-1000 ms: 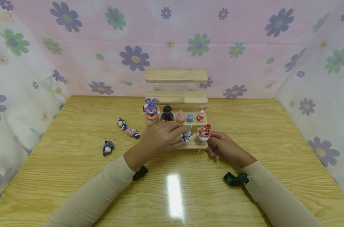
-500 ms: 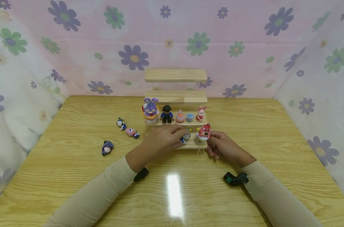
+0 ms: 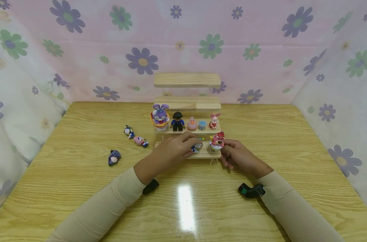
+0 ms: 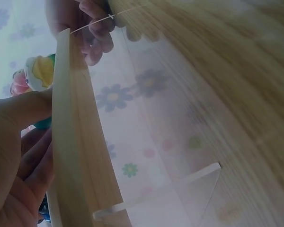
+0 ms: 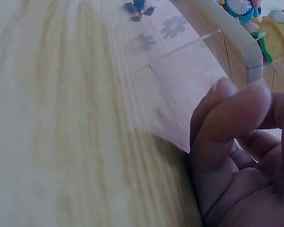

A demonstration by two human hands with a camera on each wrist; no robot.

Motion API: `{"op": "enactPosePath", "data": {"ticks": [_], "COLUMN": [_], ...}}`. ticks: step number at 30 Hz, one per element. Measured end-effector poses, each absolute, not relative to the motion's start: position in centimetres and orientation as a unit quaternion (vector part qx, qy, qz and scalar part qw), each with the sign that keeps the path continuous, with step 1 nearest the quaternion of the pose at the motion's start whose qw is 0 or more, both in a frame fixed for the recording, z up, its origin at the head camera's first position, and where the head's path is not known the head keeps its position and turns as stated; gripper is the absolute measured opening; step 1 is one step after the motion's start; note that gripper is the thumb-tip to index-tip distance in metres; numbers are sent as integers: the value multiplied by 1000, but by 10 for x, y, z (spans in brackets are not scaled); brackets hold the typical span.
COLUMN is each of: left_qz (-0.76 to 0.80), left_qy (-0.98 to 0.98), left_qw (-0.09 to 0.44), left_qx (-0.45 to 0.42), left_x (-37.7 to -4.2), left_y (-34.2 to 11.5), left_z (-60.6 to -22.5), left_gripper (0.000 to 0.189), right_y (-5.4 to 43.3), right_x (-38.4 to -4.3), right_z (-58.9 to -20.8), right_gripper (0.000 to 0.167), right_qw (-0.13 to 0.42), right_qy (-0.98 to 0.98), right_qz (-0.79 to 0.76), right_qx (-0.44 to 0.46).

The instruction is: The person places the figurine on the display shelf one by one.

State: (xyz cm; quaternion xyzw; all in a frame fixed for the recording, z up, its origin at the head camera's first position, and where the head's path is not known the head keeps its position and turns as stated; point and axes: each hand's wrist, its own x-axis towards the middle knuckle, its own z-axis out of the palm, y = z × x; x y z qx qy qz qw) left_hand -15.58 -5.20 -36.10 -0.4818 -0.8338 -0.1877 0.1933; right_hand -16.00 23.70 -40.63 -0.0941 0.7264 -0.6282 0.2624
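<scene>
In the head view my left hand (image 3: 175, 148) holds a small blue-and-white cat figurine (image 3: 197, 147) between thumb and fingers, low over the front step of a wooden tiered display shelf (image 3: 209, 155). Part of the figurine is covered by the fingers. To its right on that step stands a pink bear figurine (image 3: 217, 141) with a red top. My right hand (image 3: 239, 157) grips the right end of the same step beside the bear, fingers curled at the board's end. In the left wrist view the right-hand fingers (image 4: 102, 38) show below the board.
A purple rabbit (image 3: 160, 117), a dark-haired toy person (image 3: 177, 121) and several small figurines line the step behind. Left of the shelf, a grey-purple figurine (image 3: 114, 157), a pink one (image 3: 139, 140) and a blue-white one (image 3: 129, 132) lie on the table (image 3: 89, 188). A floral cloth (image 3: 183, 30) hangs behind.
My left hand has shifted slightly left with the cat figurine and lowered toward the front step, then barely moved. The right hand has stayed at the shelf's end.
</scene>
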Motion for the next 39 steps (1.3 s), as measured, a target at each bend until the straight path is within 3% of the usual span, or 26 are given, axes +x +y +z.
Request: {"op": "enactPosePath", "data": {"ticks": [5,12,19,39], "left_qz": [-203,-230,-228,-260], "left_qy": [-830,-811,-811,-829], "left_qw": [189,234,265,215], "left_qx": [-484,-485,-468,-447], "left_x": [-155,-156,-156,-151], "left_y": [-52,-50,-46,-34], "left_z": [-362,-365,-367,-367], "left_gripper": [33,17,17,18], "right_y": [237,236,237,236], "right_x": [-161,-161,-161,-160], "right_z": [-407,-407,-407,-409], "right_gripper": [25,25,25,26], "right_qw": [263,259,257,256], "right_qy": [726,728,728,722], "right_qz": [-627,-627,-628,-634], "right_qx": [-100,-101,-101,-106]}}
